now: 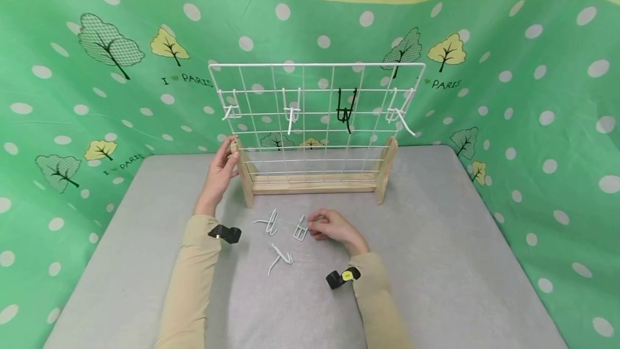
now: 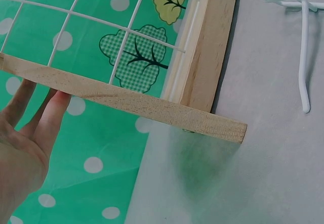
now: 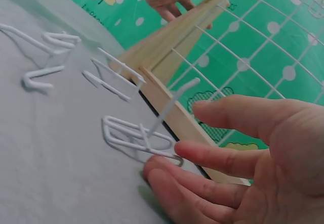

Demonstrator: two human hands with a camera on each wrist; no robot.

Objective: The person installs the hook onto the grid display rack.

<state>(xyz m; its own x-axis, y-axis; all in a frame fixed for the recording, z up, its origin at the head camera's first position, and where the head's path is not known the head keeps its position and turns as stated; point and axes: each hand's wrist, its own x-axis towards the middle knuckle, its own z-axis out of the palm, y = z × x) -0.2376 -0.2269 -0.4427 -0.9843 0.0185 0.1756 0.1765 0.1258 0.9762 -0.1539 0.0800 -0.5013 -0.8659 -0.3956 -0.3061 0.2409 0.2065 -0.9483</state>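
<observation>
A white wire grid (image 1: 318, 91) stands upright between wooden side posts. My left hand (image 1: 222, 170) is at the left wooden post (image 1: 245, 174); in the left wrist view its extended fingers (image 2: 53, 120) touch the post's outer side. Low over the table, my right hand (image 1: 334, 227) reaches toward a white wire hook (image 1: 300, 229). In the right wrist view, its fingers are spread at the end of that hook (image 3: 136, 135); whether they touch is unclear. Two more white hooks lie nearby, one further left (image 1: 269, 223) and one nearer me (image 1: 279, 257).
Along the grid hang white hooks at left (image 1: 231, 111), centre-left (image 1: 291, 112) and right (image 1: 399, 112), plus a black hook (image 1: 346, 113). A wooden base bar (image 1: 315, 189) joins the posts. Green dotted cloth (image 1: 533, 139) surrounds the grey table (image 1: 450, 241).
</observation>
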